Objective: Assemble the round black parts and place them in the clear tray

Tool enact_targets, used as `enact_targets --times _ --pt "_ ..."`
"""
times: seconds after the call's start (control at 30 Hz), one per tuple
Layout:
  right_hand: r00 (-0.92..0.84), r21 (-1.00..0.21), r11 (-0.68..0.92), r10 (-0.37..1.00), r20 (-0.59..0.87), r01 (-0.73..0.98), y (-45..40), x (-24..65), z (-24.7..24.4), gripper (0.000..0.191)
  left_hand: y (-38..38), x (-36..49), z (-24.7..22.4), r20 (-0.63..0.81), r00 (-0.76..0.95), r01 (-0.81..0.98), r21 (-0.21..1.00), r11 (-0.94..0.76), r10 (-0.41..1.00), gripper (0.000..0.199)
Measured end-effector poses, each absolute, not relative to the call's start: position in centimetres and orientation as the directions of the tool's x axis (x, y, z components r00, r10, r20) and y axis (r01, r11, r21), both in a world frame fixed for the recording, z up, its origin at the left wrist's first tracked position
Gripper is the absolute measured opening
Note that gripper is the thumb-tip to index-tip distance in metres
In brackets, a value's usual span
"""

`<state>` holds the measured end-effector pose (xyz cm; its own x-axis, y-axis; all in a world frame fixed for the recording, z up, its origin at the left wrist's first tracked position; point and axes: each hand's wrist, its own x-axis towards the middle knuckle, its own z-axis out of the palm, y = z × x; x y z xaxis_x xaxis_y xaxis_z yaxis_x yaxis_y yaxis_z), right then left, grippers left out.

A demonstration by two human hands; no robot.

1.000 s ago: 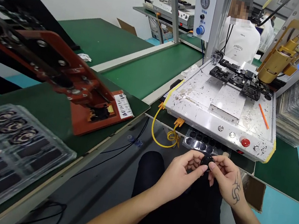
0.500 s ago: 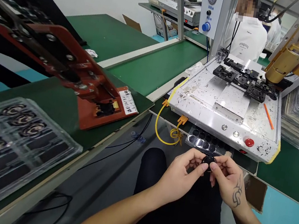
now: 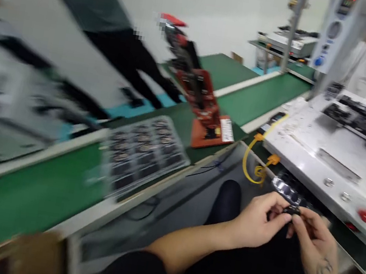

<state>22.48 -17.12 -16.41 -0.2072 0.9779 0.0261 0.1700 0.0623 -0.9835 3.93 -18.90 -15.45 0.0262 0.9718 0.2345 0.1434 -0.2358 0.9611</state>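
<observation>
Between the fingertips of both hands is a small round black part [image 3: 291,210], partly covered by the thumbs. My left hand [image 3: 262,219] pinches its left side, and my right hand [image 3: 316,239] grips the right side. Just beyond the fingers lies a clear strip of round black discs [image 3: 286,189] at the edge of the white machine. Farther left, a clear tray [image 3: 147,157] holds several round dark parts with metallic rings in its far rows. Past the tray stands a red press fixture [image 3: 204,131] with a raised lever and a white label.
The white machine [image 3: 311,157] with buttons and black fixtures fills the right. Yellow cables [image 3: 245,160] hang from its left corner. A green bench [image 3: 67,186] runs along the left. A person in dark trousers [image 3: 126,58] stands beyond it; another in white is at upper right.
My view has swung left, so the tray, press and machine appear farther right, and a standing person shows at left. Both hands keep hold of the round black part.
</observation>
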Motion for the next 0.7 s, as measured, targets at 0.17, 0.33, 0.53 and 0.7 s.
enact_targets --times 0.17,0.33,0.53,0.7 --pt "-0.347 -0.980 0.142 0.934 0.086 0.138 -15.1 24.3 -20.9 0.059 -21.0 -8.6 -14.2 0.534 -0.497 0.683 0.727 -0.071 0.684 0.019" --pt "-0.249 -0.975 0.117 0.966 0.068 0.187 -13.8 25.3 -24.4 0.060 -30.2 -25.6 -13.2 0.319 -0.917 0.386 0.546 0.744 0.241 0.027" --pt "-0.313 -0.969 -0.001 0.946 -0.080 0.245 -12.9 23.6 -24.7 0.063 -36.7 -32.8 -16.4 -0.022 -0.991 0.114 0.399 0.910 0.134 0.028" --pt "-0.351 -0.972 -0.007 0.932 -0.092 0.235 -12.5 23.7 -25.3 0.058 -37.2 -33.9 -18.1 -0.077 -0.987 0.111 0.320 0.941 0.143 0.034"
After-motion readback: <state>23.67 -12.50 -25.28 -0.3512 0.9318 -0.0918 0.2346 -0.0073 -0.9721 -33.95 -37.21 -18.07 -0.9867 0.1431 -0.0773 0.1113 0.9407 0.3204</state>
